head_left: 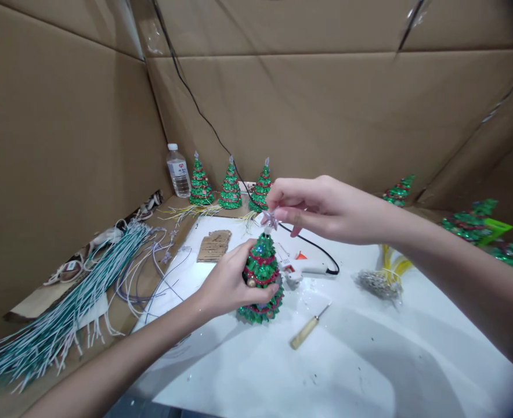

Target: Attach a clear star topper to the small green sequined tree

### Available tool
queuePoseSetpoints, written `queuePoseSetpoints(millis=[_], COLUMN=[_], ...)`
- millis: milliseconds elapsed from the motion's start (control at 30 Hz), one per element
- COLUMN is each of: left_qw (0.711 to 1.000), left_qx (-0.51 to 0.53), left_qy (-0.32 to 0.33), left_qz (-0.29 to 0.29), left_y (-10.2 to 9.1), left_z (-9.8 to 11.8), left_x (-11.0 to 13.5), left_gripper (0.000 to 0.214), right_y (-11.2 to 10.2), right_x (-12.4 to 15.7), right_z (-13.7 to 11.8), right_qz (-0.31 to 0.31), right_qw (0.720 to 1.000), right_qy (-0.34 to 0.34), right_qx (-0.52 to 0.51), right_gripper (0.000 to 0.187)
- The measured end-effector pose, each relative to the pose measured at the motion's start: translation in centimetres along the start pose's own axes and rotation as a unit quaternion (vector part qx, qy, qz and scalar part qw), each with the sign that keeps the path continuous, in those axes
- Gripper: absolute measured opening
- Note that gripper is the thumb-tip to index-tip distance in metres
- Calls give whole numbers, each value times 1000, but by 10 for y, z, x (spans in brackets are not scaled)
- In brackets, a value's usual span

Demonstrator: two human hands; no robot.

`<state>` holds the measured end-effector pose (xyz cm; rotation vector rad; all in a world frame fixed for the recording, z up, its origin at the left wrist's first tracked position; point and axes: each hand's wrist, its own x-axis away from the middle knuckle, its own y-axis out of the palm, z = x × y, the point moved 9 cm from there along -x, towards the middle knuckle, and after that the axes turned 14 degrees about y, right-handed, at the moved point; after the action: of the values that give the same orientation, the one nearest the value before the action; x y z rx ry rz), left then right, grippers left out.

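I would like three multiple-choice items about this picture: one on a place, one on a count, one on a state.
1. Where does the wooden-handled awl lie?
A. on the white table, right of the held tree
B. on the cardboard wall
C. inside the bottle

2. How many small green glitter trees stand in a row beside the clear plastic water bottle?
A. one
B. three
C. six

3. What does the left hand do?
A. lies flat
B. holds the awl
C. holds the green cone-shaped tree with red garlands upright

Key: 1 A, it lies on the table; 2 B, three stand there; 3 C, fingers wrap the tree, while the right hand pinches a clear star above it.
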<state>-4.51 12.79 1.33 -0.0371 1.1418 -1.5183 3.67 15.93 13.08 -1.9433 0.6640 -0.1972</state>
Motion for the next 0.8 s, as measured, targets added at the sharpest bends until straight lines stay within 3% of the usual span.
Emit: queuePoseSetpoints(millis=[233,400,800], left_qw=[999,998,997], left_qx=[-34,-29,-3], left_qy=[42,49,78], left_qz=[0,-3,-10], left_y=[-6,-5,-3], left_z=[9,10,15], left_x=[-1,-2,-2], left_gripper=[39,34,37], right_y=[-1,1,1], right_x=[3,5,6], right_z=[-2,-10,-15], right_qz=[-37,-60,-91], right_qw=[999,997,993], right_qy=[-7,-41,-50], right_qx=[12,30,50], right_gripper=[13,9,11])
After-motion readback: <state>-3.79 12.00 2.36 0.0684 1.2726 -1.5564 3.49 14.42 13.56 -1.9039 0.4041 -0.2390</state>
